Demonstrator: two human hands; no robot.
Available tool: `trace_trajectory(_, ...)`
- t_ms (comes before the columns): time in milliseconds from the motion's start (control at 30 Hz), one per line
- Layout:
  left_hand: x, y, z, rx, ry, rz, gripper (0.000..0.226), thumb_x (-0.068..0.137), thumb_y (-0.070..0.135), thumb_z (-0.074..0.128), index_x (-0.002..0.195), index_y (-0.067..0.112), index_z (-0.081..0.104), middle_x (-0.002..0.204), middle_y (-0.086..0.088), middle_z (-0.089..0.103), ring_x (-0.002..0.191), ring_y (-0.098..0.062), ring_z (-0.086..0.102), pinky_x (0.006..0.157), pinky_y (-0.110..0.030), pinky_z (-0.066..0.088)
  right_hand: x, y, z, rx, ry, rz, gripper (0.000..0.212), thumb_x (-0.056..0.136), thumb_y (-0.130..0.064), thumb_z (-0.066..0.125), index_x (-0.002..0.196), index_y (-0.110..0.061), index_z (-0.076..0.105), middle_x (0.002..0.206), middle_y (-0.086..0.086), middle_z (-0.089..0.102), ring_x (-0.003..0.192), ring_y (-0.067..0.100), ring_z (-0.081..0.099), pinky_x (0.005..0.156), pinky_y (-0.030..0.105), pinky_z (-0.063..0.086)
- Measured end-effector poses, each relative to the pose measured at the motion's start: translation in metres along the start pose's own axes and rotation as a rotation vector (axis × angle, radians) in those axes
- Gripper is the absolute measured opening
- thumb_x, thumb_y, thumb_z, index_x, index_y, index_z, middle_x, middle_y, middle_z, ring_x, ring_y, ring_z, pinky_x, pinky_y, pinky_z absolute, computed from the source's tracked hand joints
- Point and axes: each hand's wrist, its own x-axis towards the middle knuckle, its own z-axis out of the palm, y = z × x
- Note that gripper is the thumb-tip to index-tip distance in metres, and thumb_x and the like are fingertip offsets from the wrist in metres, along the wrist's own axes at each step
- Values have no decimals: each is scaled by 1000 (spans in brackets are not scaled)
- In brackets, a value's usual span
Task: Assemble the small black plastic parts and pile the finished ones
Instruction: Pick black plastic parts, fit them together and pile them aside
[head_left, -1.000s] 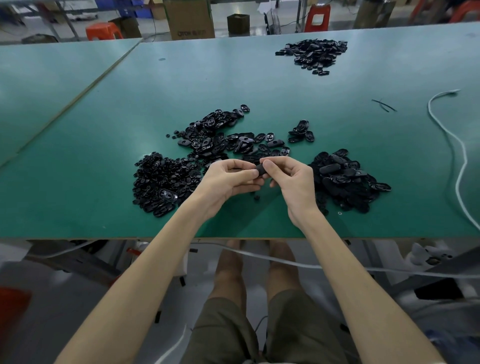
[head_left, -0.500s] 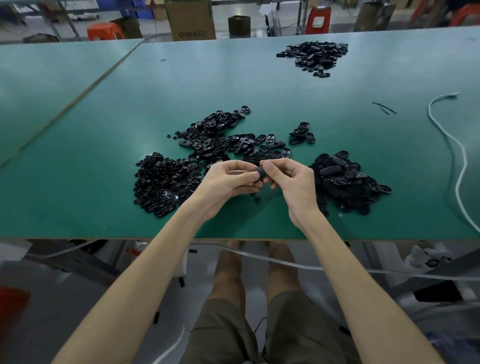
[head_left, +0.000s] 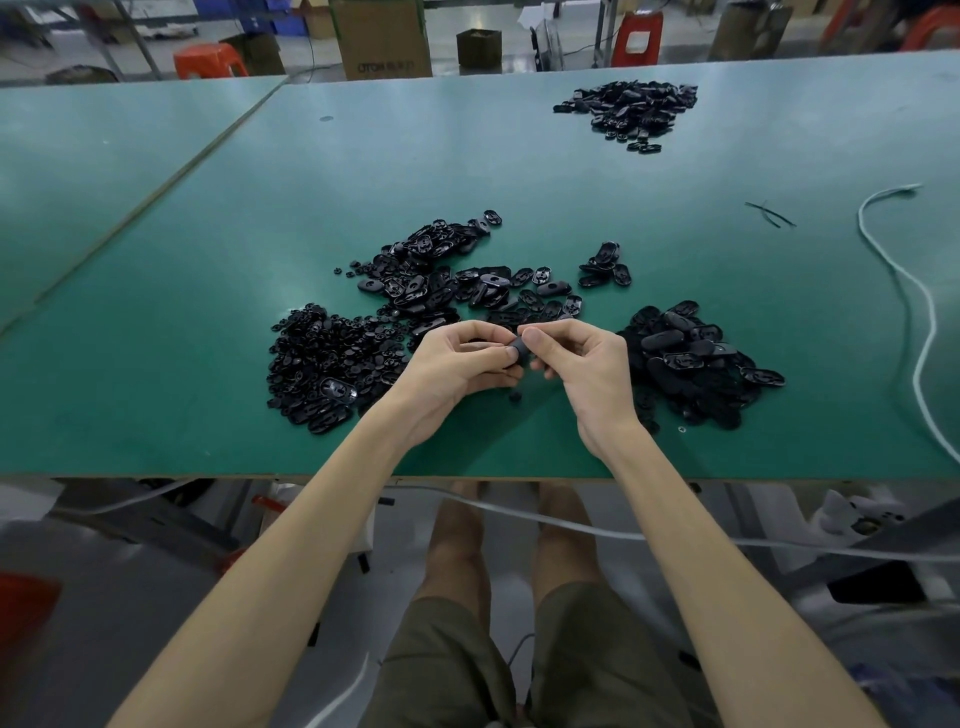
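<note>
Table (head_left: 156, 405) with a green top fills most of the head view, and on it lie several heaps of small black plastic parts. Nearest on the left is a heap of small pieces (head_left: 332, 364). Further in the middle spreads a loose group of oval shells (head_left: 457, 280). On the right, near the edge, is the heap of larger oval parts (head_left: 691, 364), which I judge to be the finished pile. One more heap (head_left: 628, 109) lies far away at the back right, and a white cable (head_left: 919, 322) runs along the right side.

Both hands meet over the near middle of the table, between the left heap and the right heap. The part in work (head_left: 519, 354) is exactly between them, so no hand is nearer to it; its long axis seems to go left to right, from one hand to the other, but most of it is hidden. The finished pile lies to the right, just beside the right hand, so I think this hand would carry the piece there.

The left hand (head_left: 457, 366) is curled narrow, its thumb and fingers pinching the left end of the part. The right hand (head_left: 582, 364) is also nearly closed, the fingertips (head_left: 535, 338) pressing on the right end. One tiny black piece (head_left: 515, 397) lies on the table just under the hands.
</note>
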Motion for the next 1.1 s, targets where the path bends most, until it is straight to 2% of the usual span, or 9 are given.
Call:
trace_trajectory(167,-1,1,5,32,65,-1,16,90,-11,67,103,-2,66,88,-17,73,76,-26,72,84,-35,63,0,-1,1,-38,5,-2,3,87,-15,82,89,-17,82,70,-4,73,64,8,57,61,19,48)
trace_trajectory(367,-1,2,14,64,172,-11,15,87,-13,67,96,-1,67,75,-11,73,69,-24,72,78,-33,63,0,-1,1,-69,10,-8,6,89,-11,80,88,-17,80,68,-13,72,62,-3,57,61,12,46)
trace_trajectory(500,0,2,17,82,198,-9,15,85,-14,67,92,0,68,70,-8,74,66,-23,73,74,-31,63,0,0,1,-83,20,6,3,89,-13,80,89,-15,80,71,-11,73,64,-2,59,63,14,46)
trace_trajectory(667,-3,1,8,27,111,6,15,86,-9,74,99,-1,72,88,-18,76,84,-30,76,84,-37,63,1,-1,0,-71,43,7,6,91,-15,79,87,-20,79,69,-8,71,62,3,54,62,16,47)
trace_trajectory(767,-5,-1,4,6,77,17,16,87,-7,74,102,-3,72,96,-23,76,87,-31,76,83,-36,62,0,0,0,-92,35,4,6,92,-17,79,87,-21,79,69,-8,71,63,5,54,62,17,46)
trace_trajectory(867,-4,-1,6,61,117,34,16,86,-9,74,101,-4,72,94,-24,76,82,-30,76,80,-35,62,0,0,1,-109,31,12,6,92,-18,79,87,-21,79,69,-7,70,63,5,54,63,17,46)
trace_trajectory(967,-1,3,11,157,155,86,14,86,-10,73,98,-3,71,84,-19,77,73,-26,76,73,-31,62,0,-1,2,-87,56,19,4,93,-18,78,89,-19,79,71,-5,70,64,6,54,63,19,47)
trace_trajectory(1100,5,18,23,291,200,218,14,86,-9,73,94,2,71,83,-16,76,71,-20,74,72,-31,62,1,-1,1,-31,147,12,10,102,-16,65,100,-17,76,79,-5,74,70,5,64,66,18,50)
